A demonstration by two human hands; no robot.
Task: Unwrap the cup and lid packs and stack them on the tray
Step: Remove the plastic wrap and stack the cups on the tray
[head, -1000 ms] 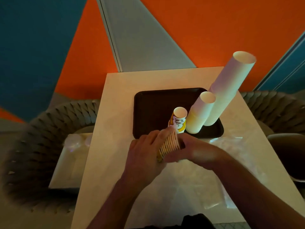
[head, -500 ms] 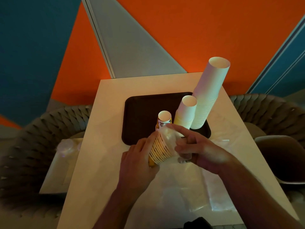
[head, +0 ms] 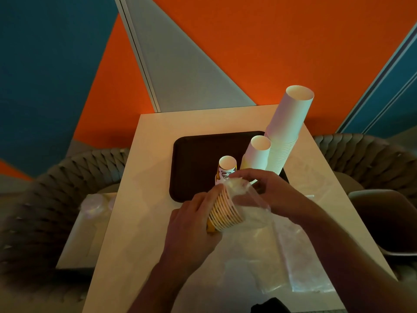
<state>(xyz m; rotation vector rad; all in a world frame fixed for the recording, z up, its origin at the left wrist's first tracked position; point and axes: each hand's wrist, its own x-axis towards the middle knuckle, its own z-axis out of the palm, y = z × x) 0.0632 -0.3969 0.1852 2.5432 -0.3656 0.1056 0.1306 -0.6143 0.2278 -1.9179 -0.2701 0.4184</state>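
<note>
cup pack [head: 225, 213]: above table edge, just before tray [head: 196, 154]
left hand [head: 194, 224]: clenched round nested rims
right hand [head: 274, 190]: pinches clear wrap [head: 242, 192]
handling: likely light, crushable; wrap looks slippery, hold rims

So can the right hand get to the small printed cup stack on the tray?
Probably yes: the right hand pinching the plastic wrap sits just before the printed cup stack, with nothing between.

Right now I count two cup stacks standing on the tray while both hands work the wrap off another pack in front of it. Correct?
Not quite: the head view shows three stacks on the tray, a tall white stack, a medium white stack and a short printed stack. The left hand and right hand do work the wrapped pack.
</note>
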